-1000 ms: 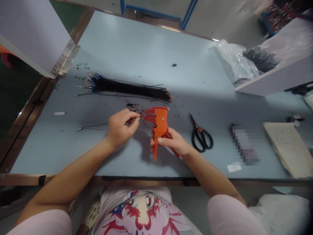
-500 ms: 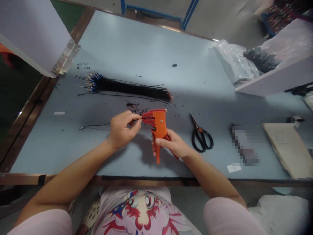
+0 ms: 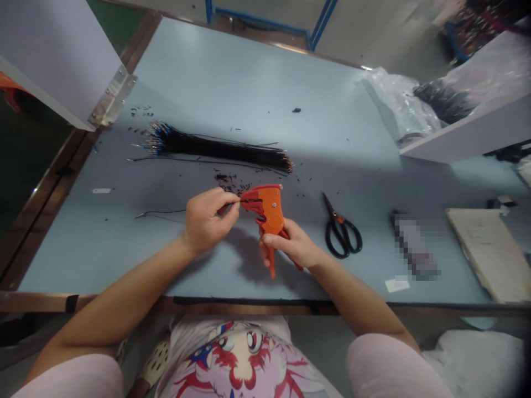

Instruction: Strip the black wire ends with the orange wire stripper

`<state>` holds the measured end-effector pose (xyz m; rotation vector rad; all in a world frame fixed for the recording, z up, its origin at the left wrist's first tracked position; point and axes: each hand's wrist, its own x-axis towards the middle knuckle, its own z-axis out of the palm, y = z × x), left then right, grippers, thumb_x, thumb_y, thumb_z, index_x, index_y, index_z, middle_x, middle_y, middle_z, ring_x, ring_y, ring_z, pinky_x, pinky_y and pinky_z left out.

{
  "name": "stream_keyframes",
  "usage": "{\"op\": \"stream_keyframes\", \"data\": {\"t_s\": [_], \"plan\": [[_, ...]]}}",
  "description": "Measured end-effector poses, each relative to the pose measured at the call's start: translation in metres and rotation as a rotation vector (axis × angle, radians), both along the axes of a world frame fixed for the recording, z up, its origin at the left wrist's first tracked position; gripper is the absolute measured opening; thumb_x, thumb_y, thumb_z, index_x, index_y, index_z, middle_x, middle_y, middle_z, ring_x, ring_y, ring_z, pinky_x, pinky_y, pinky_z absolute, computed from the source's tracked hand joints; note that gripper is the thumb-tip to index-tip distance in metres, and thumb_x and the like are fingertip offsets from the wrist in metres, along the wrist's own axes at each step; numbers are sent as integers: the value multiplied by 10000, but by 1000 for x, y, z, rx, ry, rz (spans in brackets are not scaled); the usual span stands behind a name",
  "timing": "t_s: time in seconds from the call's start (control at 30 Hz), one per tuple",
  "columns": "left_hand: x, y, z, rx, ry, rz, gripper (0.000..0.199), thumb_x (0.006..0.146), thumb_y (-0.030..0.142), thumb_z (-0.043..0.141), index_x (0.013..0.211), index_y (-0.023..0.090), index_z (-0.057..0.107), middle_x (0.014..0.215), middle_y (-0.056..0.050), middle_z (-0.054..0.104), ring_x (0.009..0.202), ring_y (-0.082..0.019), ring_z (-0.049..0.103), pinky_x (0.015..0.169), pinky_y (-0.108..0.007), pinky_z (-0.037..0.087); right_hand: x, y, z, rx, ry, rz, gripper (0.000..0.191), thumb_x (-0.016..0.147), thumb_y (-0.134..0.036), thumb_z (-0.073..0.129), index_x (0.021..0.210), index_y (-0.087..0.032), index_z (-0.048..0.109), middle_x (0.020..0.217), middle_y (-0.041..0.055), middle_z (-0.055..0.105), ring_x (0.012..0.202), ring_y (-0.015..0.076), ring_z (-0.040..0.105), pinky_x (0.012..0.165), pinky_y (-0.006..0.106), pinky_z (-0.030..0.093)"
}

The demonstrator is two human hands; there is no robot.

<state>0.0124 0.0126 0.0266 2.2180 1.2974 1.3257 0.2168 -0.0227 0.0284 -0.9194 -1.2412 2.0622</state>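
Note:
Pinched between the thumb and fingers of my left hand (image 3: pixel 211 216) is a thin black wire (image 3: pixel 166 211), its terminal end lying to the left on the blue table (image 3: pixel 327 83). The wire's other end is at the jaws of an orange and red wire stripper (image 3: pixel 271 207). My right hand (image 3: pixel 292 243) is wrapped round the stripper's handles. Beyond my hands lies a thick bundle of black wires (image 3: pixel 224 149), with blue and silver terminals at its left end and coppery tips at its right. One separate wire runs along its near side.
Black scissors (image 3: pixel 342 232) lie right of my right hand. Further right are a pixelated object (image 3: pixel 415 246), a white label (image 3: pixel 397 284) and a beige board (image 3: pixel 489 251). Small black scraps (image 3: pixel 226 179) lie near the stripper. Plastic bags (image 3: pixel 406 105) sit at the back right.
The lower part of the stripper's orange handle has swung slightly right, towards the red one, as my right-hand fingers shifted. My left hand has hardly moved.

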Motion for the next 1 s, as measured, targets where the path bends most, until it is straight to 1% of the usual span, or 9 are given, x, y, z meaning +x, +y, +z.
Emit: {"op": "stream_keyframes", "data": {"t_s": [0.17,0.43,0.63,0.73,0.8,0.93,0.97,1.0], "plan": [[2,-3,2,3,-5,15,80,785,157,574,738,178,635,553,41,489,513,-72,419,522,-219,332,-1,0,1,6,-15,6,250,834,-350,626,796,-157,470,580,0,617,463,136,616,423,232,515],[1,-6,2,10,7,47,79,786,178,579,736,185,639,539,43,478,496,-70,410,514,-215,327,0,1,4,8,-18,28,269,823,-373,624,753,-158,479,537,1,607,435,128,593,388,217,496],[2,-3,-2,-6,-3,40,68,779,176,582,739,181,638,558,40,515,501,-69,424,523,-213,338,-1,0,1,-32,-51,-73,313,815,-389,631,681,-171,451,444,-50,515,311,98,488,278,182,398],[2,0,-5,-12,-16,39,63,774,174,587,741,179,641,557,40,519,502,-69,427,524,-211,339,-4,-1,-2,-56,-45,-85,304,800,-380,653,697,-161,468,472,-30,544,348,110,524,305,191,423],[2,2,-5,-18,-20,41,63,776,173,588,747,177,644,571,37,539,503,-69,429,527,-212,342,-4,1,-4,-111,-6,-141,279,795,-371,660,749,-150,496,524,-13,576,397,124,563,357,215,468],[-3,3,-2,-28,-52,86,55,775,182,596,750,179,645,581,36,551,500,-68,417,530,-213,351,4,10,-4,-223,87,-381,281,768,-374,677,841,-166,503,587,-24,579,437,132,574,421,275,524],[-4,4,-1,-23,-64,97,51,772,184,600,747,180,645,577,37,548,499,-68,415,529,-212,353,7,13,-3,-232,98,-413,285,764,-377,679,851,-171,502,600,-23,582,452,135,578,440,289,535],[-5,4,0,-20,-75,103,49,771,185,603,745,180,645,578,36,549,499,-68,414,528,-212,355,9,15,-2,-234,103,-416,289,762,-377,679,866,-173,504,629,-14,596,484,144,597,468,306,547]]}}
